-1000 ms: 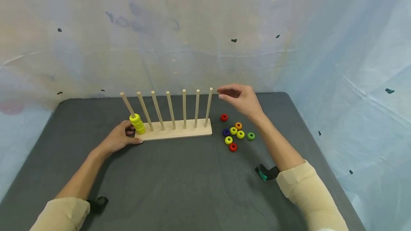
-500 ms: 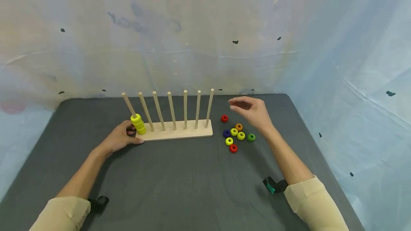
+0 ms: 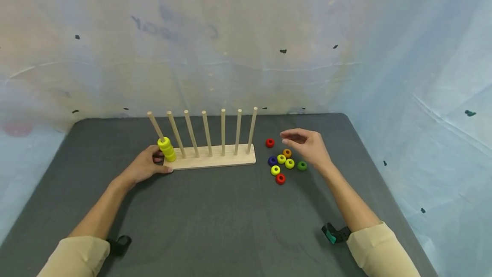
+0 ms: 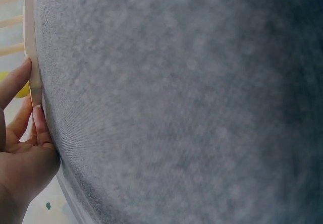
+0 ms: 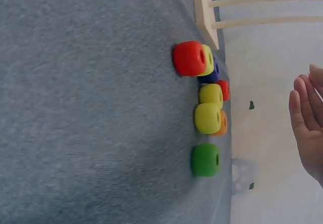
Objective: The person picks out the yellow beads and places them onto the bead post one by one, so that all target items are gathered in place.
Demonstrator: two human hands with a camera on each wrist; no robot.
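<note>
A wooden base point(image 3: 215, 161) carries seven upright pegs, and a stack of yellow rings point(image 3: 166, 148) sits on the leftmost one. My left hand point(image 3: 152, 164) grips the base's left end, thumb along the front edge; in the left wrist view its fingers point(image 4: 17, 80) touch the base edge point(image 4: 34, 57). My right hand point(image 3: 295, 139) hovers empty, fingers relaxed, just above loose rings on the mat: red point(image 3: 270, 142), orange point(image 3: 287, 153), blue point(image 3: 272, 160), green point(image 3: 302, 166), three yellow and a second red point(image 3: 280, 178). The right wrist view shows that hand point(image 5: 308, 118) clear of the rings point(image 5: 208, 118).
A dark grey mat point(image 3: 230, 225) covers the table, with pale plastic sheeting behind and to the right. The other six pegs point(image 3: 223, 131) are bare. Open mat lies in front of the base. Wrist straps point(image 3: 333, 233) show at both sleeves.
My right hand has dropped from beside the top of the rightmost peg, down and to the right, to hover over the loose rings. The left hand has stayed on the base.
</note>
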